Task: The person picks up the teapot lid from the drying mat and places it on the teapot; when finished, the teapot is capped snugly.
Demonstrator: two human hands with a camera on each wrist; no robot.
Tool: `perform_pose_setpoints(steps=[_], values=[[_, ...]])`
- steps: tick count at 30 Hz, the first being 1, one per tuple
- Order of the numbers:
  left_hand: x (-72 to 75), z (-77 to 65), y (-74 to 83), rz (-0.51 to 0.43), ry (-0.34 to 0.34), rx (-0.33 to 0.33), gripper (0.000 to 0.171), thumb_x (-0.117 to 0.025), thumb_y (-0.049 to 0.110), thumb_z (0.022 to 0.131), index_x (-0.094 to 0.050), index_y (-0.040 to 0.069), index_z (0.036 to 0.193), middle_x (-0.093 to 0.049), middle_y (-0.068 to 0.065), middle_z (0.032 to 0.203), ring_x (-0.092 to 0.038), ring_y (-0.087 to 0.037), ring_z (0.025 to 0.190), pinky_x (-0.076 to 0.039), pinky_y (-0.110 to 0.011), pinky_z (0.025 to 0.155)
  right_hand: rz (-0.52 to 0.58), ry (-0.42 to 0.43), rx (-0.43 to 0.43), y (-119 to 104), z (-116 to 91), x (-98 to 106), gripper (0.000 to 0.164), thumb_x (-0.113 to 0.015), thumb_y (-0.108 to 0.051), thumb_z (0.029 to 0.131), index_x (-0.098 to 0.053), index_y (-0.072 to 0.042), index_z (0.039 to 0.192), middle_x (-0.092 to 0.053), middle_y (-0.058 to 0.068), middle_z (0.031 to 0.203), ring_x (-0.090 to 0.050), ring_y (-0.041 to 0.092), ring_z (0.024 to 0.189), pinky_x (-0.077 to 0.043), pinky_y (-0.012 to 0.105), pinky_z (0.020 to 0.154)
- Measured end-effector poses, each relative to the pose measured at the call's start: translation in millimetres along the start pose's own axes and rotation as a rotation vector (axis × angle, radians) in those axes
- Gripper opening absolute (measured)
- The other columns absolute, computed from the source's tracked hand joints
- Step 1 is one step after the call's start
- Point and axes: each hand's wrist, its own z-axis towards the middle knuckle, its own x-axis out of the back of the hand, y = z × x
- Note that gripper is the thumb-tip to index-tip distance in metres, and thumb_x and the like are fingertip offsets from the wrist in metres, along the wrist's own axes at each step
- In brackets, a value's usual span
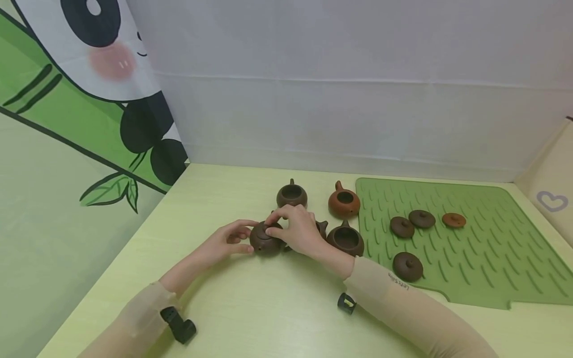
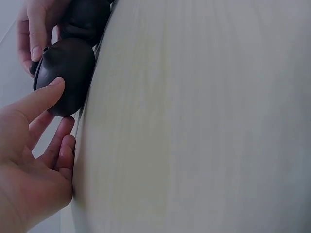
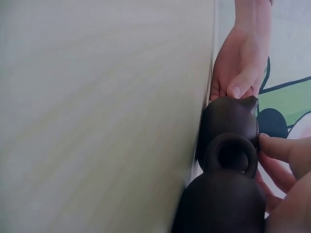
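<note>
Between the two hands sits a dark brown teapot (image 1: 267, 246), upright on the pale tabletop (image 1: 250, 308). At its left side, the left grip (image 1: 227, 241) is partly spread, thumb against the pot's wall near the spout and a finger reaching behind it, so the body is held between them; the remaining fingers bend loosely below the thumb. Above the same pot, the right grip (image 1: 301, 229) is nearly closed, thumb and fingertips pinching the dark lid (image 1: 261, 230) that rests over the opening.

Just behind and below the right grip, another dark pot (image 1: 322, 228) is mostly hidden by the hand, so its top cannot be told. Right of that grip, near the forearm, stands a dark open pot (image 1: 346, 239). Beyond the right grip is a second dark open pot (image 1: 292, 196), and farther to its right a reddish-brown open pot (image 1: 344, 205). Well to the right of both grips, a green mat (image 1: 483, 258) carries three dark lids (image 1: 408, 268) and one reddish-brown lid (image 1: 454, 220).
</note>
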Motion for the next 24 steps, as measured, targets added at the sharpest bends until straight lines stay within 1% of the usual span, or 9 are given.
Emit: perform_pose_setpoints(steps=[3,7,11,14,19,24], values=[[-0.3,1.0,-0.5,-0.017,0.0,0.005,0.06,-0.078,0.03,0.085,-0.054,0.026,0.14,-0.062,-0.007,0.128,-0.053,-0.023,0.118,-0.042,-0.039,0.103,0.003,-0.006,-0.001,-0.3,-0.6,0.3,0.011,-0.079,-0.027,0.084,-0.077,-0.026,0.095,-0.074,-0.012,0.1,-0.057,0.018,0.11,-0.035,0.045,0.09],[-0.5,0.8,0.8,-0.025,-0.001,-0.005,0.06,-0.078,0.029,0.085,-0.054,0.025,0.14,-0.063,-0.007,0.126,-0.054,-0.023,0.118,-0.042,-0.038,0.102,0.004,-0.007,-0.001,-0.6,-1.6,0.7,0.011,-0.078,-0.026,0.085,-0.076,-0.026,0.096,-0.073,-0.011,0.101,-0.056,0.018,0.11,-0.035,0.045,0.09],[-0.5,-0.6,2.2,-0.005,0.001,-0.014,0.06,-0.077,0.029,0.086,-0.053,0.022,0.141,-0.063,-0.01,0.127,-0.054,-0.024,0.118,-0.043,-0.038,0.101,-0.004,-0.006,0.003,-0.6,-1.8,0.8,0.011,-0.078,-0.027,0.085,-0.076,-0.025,0.096,-0.073,-0.011,0.101,-0.056,0.018,0.11,-0.035,0.045,0.091],[-0.3,-1.6,2.6,0.008,-0.003,-0.029,0.06,-0.075,0.028,0.088,-0.052,0.019,0.142,-0.062,-0.012,0.128,-0.054,-0.026,0.12,-0.043,-0.04,0.102,-0.002,-0.009,0.002,-1.0,-1.8,1.1,0.012,-0.078,-0.026,0.085,-0.077,-0.024,0.096,-0.073,-0.011,0.102,-0.057,0.018,0.111,-0.035,0.046,0.092],[0.0,-2.7,4.8,0.002,-0.002,-0.031,0.059,-0.075,0.027,0.088,-0.052,0.018,0.142,-0.061,-0.013,0.128,-0.053,-0.027,0.119,-0.043,-0.043,0.102,-0.004,-0.013,0.008,-1.4,-1.8,1.4,0.011,-0.078,-0.026,0.085,-0.076,-0.025,0.096,-0.073,-0.011,0.101,-0.057,0.018,0.111,-0.035,0.047,0.092],[-0.6,-2.5,4.8,0.002,0.0,-0.021,0.06,-0.076,0.028,0.087,-0.052,0.019,0.141,-0.062,-0.012,0.127,-0.053,-0.025,0.118,-0.043,-0.04,0.101,-0.021,-0.012,0.014,-0.9,-2.2,2.0,0.012,-0.078,-0.027,0.085,-0.077,-0.025,0.097,-0.074,-0.01,0.102,-0.057,0.02,0.114,-0.036,0.048,0.094]])
